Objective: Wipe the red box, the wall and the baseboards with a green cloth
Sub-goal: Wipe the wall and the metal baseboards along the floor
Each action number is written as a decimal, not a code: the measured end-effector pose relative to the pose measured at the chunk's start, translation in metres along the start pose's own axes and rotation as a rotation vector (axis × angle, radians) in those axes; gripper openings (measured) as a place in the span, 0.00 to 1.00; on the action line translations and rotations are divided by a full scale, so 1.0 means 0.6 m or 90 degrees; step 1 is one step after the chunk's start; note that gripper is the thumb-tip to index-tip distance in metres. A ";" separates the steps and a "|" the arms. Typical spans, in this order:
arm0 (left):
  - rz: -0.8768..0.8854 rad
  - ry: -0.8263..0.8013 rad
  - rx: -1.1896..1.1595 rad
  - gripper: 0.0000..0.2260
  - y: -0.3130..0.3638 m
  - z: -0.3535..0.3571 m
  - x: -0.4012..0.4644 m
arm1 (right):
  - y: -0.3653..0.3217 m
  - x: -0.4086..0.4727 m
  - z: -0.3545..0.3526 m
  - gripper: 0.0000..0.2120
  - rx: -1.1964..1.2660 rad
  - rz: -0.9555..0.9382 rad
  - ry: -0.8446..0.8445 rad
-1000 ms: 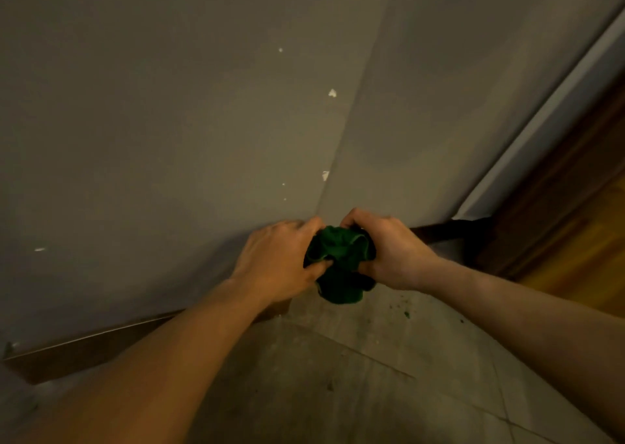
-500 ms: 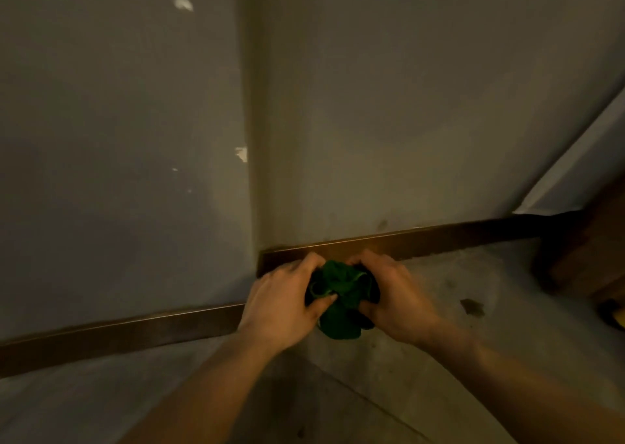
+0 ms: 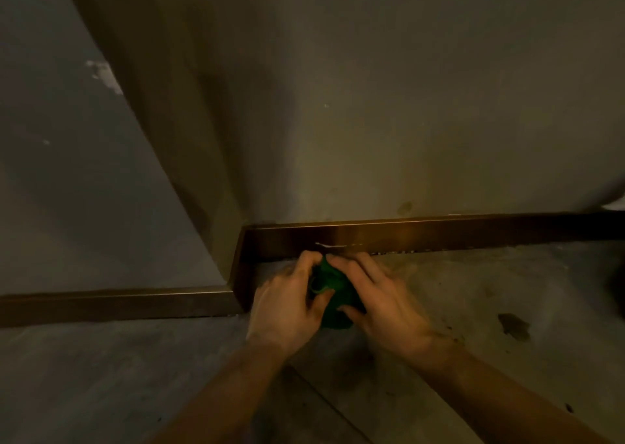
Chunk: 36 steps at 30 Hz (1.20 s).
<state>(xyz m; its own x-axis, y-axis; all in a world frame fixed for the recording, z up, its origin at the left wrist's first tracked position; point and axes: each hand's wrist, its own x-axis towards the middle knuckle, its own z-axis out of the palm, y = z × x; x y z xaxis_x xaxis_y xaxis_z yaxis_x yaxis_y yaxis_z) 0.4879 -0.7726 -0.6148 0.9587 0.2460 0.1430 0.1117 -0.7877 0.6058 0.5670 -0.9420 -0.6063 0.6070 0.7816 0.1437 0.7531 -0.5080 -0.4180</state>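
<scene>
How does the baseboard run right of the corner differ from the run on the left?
The right baseboard catches a bright glare and looks coppery; the left baseboard lies in shadow and looks dull brown. The right baseboard carries a pale streak and light specks along its foot; the left baseboard shows none. The left hand and right hand hold the green cloth just before the right baseboard, away from the left one. Both are the same dark strip under the wall.
</scene>
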 end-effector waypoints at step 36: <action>-0.035 -0.093 0.255 0.46 -0.084 0.146 -0.019 | 0.053 0.059 0.033 0.38 -0.320 -0.019 -0.051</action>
<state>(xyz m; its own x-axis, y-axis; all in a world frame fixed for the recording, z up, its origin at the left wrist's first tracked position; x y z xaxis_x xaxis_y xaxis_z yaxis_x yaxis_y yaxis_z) 0.4942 -0.7856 -0.7155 0.9721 0.2342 -0.0105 0.2292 -0.9399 0.2529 0.6076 -0.9231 -0.6322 0.5773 0.8134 0.0716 0.8105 -0.5814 0.0709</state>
